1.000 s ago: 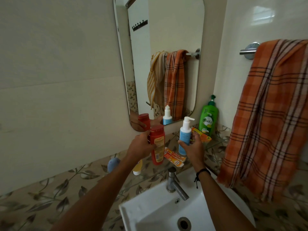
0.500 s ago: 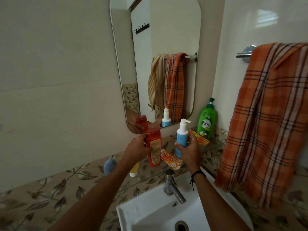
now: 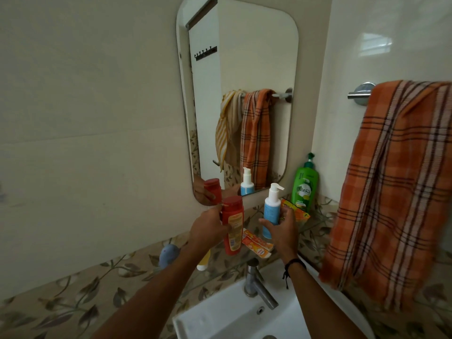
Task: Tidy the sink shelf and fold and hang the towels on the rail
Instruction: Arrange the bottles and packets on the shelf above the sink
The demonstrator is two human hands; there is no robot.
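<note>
My left hand (image 3: 208,228) grips a red bottle (image 3: 233,223) upright over the glass shelf (image 3: 315,222) below the mirror. My right hand (image 3: 281,228) holds a white and blue pump bottle (image 3: 271,206) upright beside it. An orange tube (image 3: 256,244) lies flat on the shelf between the two bottles. Behind my right hand sits an orange box (image 3: 294,210), and a green pump bottle (image 3: 304,187) stands at the shelf's right end. An orange plaid towel (image 3: 396,182) hangs unfolded over the metal rail (image 3: 359,94) on the right wall.
A white sink (image 3: 232,316) with a steel tap (image 3: 256,282) sits directly below the shelf. A blue-grey object (image 3: 168,253) and a yellow and white tube (image 3: 204,263) show left of my left arm. The mirror (image 3: 244,94) reflects the plaid towel and a striped yellow towel.
Both hands keep their bottles and have barely shifted over the shelf. The camera has tilted slightly, so the scene sits a little lower and further left.
</note>
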